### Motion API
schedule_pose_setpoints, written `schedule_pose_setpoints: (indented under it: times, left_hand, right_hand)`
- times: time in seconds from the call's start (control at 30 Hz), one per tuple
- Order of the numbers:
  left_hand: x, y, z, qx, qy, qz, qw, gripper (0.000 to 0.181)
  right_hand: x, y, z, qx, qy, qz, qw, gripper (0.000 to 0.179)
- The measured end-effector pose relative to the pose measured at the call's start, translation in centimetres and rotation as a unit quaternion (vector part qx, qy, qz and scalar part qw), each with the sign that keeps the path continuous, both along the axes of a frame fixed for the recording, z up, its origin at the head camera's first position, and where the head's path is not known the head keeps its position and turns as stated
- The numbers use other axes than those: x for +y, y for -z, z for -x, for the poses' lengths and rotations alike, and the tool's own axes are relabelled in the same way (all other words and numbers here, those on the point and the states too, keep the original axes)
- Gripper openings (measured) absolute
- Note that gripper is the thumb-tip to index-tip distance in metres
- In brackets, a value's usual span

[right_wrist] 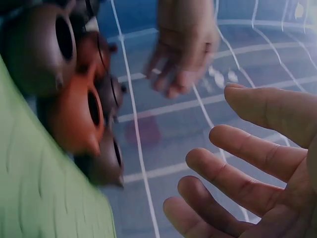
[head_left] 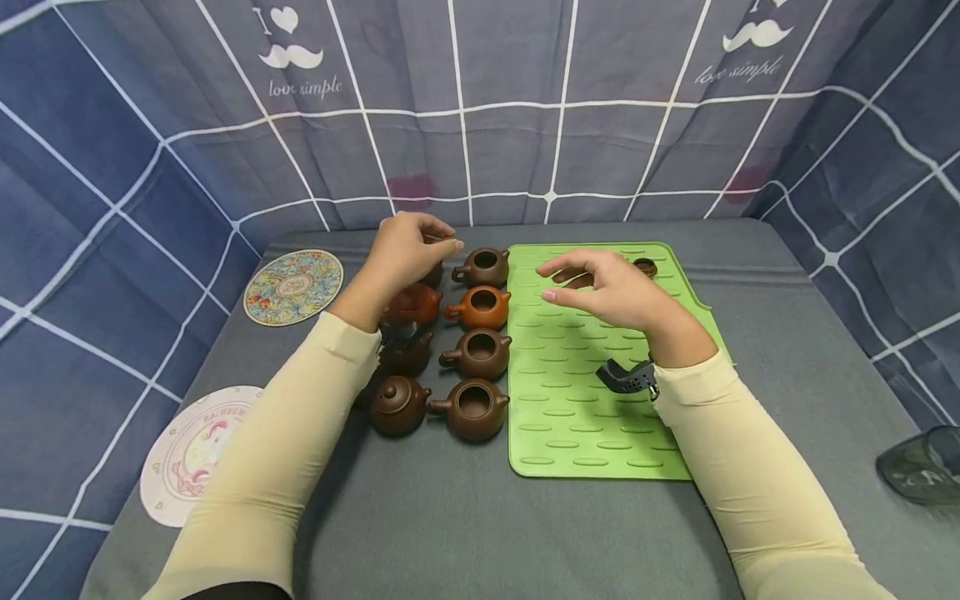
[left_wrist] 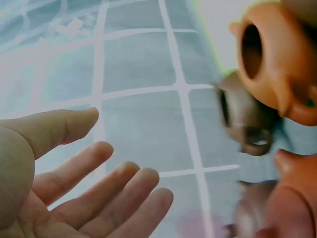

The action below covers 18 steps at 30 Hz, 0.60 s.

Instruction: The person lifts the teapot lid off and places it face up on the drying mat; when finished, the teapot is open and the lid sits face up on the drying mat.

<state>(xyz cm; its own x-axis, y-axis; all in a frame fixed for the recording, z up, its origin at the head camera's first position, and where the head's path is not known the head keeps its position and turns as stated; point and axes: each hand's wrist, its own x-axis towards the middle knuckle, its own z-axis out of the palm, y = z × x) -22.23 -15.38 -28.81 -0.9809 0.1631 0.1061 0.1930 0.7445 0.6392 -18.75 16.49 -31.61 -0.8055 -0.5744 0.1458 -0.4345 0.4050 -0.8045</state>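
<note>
My left hand (head_left: 414, 248) hovers over the back end of a column of lidded teapots, partly covering the rear ones. In the left wrist view its fingers (left_wrist: 141, 191) are spread loosely around nothing. Lidded pots include a reddish teapot (head_left: 412, 306) and a brown teapot (head_left: 399, 406) at the front. Beside them runs a column of lidless teapots, among them an orange one (head_left: 487, 317) and a dark brown one (head_left: 474, 423). My right hand (head_left: 607, 287) is held over the green mat (head_left: 555, 450), fingers loosely bent and empty. Behind it a small round brown piece (head_left: 645, 267) lies on the mat.
Two round patterned mats lie at the left, one colourful (head_left: 294, 287) and one pink and white (head_left: 176, 467). A dark glass cup (head_left: 922, 467) stands at the right edge. A checked cloth (head_left: 510, 150) hangs around the grey table (head_left: 465, 533).
</note>
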Motion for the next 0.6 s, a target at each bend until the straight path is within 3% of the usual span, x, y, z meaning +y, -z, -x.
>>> schedule_pose_setpoints:
  times: [0.13, 0.27, 0.37, 0.47, 0.6]
  left_hand:
    - [-1.2, -1.6, -4.2, 0.044, 0.005, -0.024, 0.9987, 0.031]
    - [-3.8, -1.5, -8.5, 0.078, -0.002, -0.037, 0.9963, 0.028]
    - [-5.9, -0.3, -11.0, 0.1, -0.026, -0.052, 0.9933, 0.024]
    - [-7.9, 1.6, -12.6, 0.113, -0.056, -0.071, 0.9895, 0.019]
    - [-9.9, 4.3, -14.0, 0.084, -0.066, -0.097, 0.9895, 0.02]
  right_hand:
    - [-2.8, 0.2, -0.9, 0.034, -0.048, -0.011, 0.9982, 0.037]
    - [-6.1, 0.6, -2.1, 0.07, -0.105, -0.026, 0.9916, 0.035]
    - [-8.3, 1.1, -2.9, 0.094, -0.147, -0.042, 0.9837, 0.036]
    - [-10.3, 1.7, -3.7, 0.109, -0.179, -0.054, 0.9762, 0.036]
    - [-13.2, 2.4, -4.5, 0.115, -0.211, -0.063, 0.9685, 0.035]
